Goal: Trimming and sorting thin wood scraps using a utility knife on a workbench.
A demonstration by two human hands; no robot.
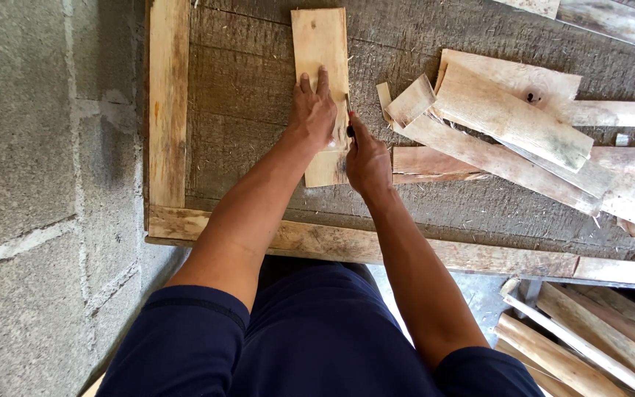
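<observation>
With the left hand (313, 110) pressed flat on the plank (322, 59) lying on the desk (244, 88) and the right hand (367, 160) clenched around a small red-handled tool (349, 123) at its edge, a slip could probably nick the left fingers (323, 79).

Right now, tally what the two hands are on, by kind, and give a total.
Flat wooden board under the left hand: 1
Small red-tipped marking tool pinched in the right hand, its tip at the board's right edge: 1
Total: 2
</observation>
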